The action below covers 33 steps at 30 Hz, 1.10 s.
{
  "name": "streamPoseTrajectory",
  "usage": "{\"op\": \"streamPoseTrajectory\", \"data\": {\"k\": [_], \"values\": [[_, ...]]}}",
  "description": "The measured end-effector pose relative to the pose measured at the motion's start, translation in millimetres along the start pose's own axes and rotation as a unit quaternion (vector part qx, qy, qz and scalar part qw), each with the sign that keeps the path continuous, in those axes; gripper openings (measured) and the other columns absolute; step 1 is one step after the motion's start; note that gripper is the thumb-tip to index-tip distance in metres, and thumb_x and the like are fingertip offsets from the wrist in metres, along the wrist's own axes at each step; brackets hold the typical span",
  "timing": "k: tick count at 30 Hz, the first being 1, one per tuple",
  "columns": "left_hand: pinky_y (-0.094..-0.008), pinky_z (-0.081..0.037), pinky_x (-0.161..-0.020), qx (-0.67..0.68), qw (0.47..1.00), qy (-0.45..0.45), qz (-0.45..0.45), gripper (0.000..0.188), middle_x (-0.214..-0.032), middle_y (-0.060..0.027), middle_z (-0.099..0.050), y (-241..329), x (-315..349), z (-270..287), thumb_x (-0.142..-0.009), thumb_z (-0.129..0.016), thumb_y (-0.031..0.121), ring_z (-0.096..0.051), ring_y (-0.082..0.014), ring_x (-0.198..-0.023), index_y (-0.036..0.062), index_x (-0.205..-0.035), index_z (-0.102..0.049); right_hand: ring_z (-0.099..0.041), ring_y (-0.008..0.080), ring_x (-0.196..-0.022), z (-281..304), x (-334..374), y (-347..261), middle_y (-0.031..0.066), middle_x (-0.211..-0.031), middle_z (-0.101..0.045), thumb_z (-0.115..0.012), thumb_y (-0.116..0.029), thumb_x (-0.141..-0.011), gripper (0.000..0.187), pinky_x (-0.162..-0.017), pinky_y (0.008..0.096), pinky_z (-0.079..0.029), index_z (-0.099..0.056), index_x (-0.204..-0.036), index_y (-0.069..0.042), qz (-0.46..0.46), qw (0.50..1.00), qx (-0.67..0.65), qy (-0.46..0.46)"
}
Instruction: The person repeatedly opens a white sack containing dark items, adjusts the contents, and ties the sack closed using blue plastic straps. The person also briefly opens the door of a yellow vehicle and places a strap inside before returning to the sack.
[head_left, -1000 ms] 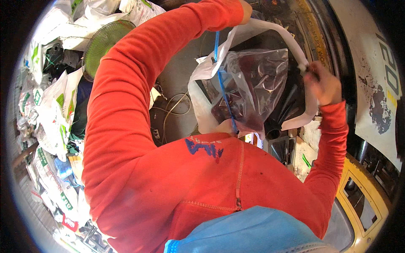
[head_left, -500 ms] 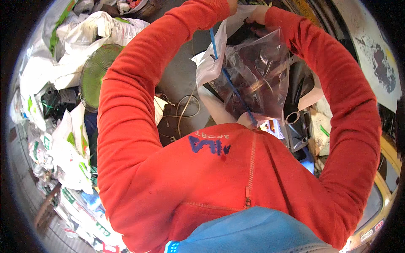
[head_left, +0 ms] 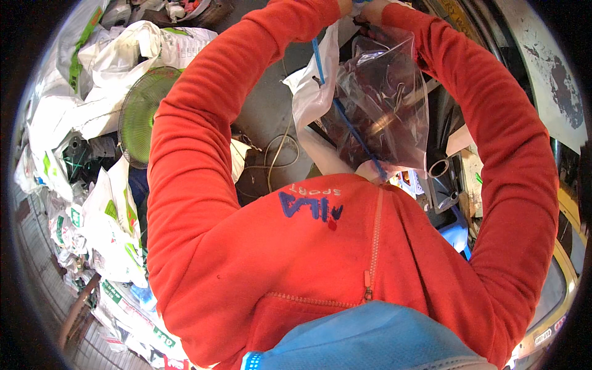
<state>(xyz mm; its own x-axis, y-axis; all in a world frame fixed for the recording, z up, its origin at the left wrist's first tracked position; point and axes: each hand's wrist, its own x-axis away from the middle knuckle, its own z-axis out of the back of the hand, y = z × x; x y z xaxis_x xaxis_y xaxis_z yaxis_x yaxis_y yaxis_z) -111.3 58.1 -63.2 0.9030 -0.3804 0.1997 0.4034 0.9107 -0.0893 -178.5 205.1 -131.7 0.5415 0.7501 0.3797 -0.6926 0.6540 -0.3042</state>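
Observation:
Both my arms, in red sleeves, reach up to the top edge of the head view. My left hand [head_left: 346,7] and my right hand [head_left: 374,11] are close together there, with their fingers mostly cut off by the edge or hidden. Below them hangs a clear plastic bag [head_left: 398,111], creased and see-through, nearest my right hand. Beside it on the left is a white plastic sheet or bag [head_left: 311,92]. A thin blue cord [head_left: 354,131] slants down past both toward my chest. A bit of blue shows between my hands.
A green round fan [head_left: 145,117] stands left of my left arm. White printed sacks [head_left: 114,231] pile up along the left side. A pale cable [head_left: 280,154] loops on the grey floor. Metal parts and a ring [head_left: 439,168] are beside my right arm. Yellow-framed panels [head_left: 564,290] curve at far right.
My hands have come nearer each other at the top edge, the right one shifting up and left. The clear bag hangs slightly further right. My body has shifted a little right in view.

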Motion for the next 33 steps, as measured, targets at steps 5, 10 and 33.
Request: {"op": "streamPoseTrajectory", "data": {"k": [5, 10, 33], "values": [[-0.0395, -0.048, -0.076, 0.047, 0.998, 0.004, 0.048, 0.025, -0.09, -0.0161, -0.065, -4, -1, -1, -0.075, -0.05, 0.022, -0.062, -0.0308, -0.087, 0.0066, -0.081, -0.068, -0.058, 0.0301, -0.08, -21, -15, 22, 0.0134, -0.091, -0.063, -0.058, -0.026, -0.076, 0.03, -0.07, 0.0401, -0.045, -0.063, -0.099, -0.008, 0.014, 0.999, -0.007, 0.045], [-0.0398, -0.048, -0.077, 0.073, 0.996, 0.018, 0.044, 0.025, -0.091, -0.017, -0.064, -5, 0, 0, -0.075, -0.05, 0.023, -0.061, -0.0316, -0.088, 0.0069, -0.082, -0.068, -0.058, 0.0297, -0.078, -40, -27, 35, 0.0133, -0.089, -0.063, -0.058, -0.025, -0.076, 0.029, -0.069, 0.0395, -0.045, -0.063, -0.099, -0.008, 0.052, 0.993, 0.037, 0.1], [-0.0396, -0.05, -0.07, 0.081, 0.993, 0.076, 0.028, 0.027, -0.083, -0.0177, -0.065, 7, -14, -1, -0.075, -0.052, 0.027, -0.063, -0.0315, -0.081, 0.0055, -0.077, -0.068, -0.056, 0.0258, -0.061, -5, -9, 3, 0.0126, -0.071, -0.059, -0.061, -0.023, -0.073, 0.022, -0.058, 0.0372, -0.045, -0.063, -0.082, -0.003, -0.031, 0.971, -0.211, 0.104]]}}
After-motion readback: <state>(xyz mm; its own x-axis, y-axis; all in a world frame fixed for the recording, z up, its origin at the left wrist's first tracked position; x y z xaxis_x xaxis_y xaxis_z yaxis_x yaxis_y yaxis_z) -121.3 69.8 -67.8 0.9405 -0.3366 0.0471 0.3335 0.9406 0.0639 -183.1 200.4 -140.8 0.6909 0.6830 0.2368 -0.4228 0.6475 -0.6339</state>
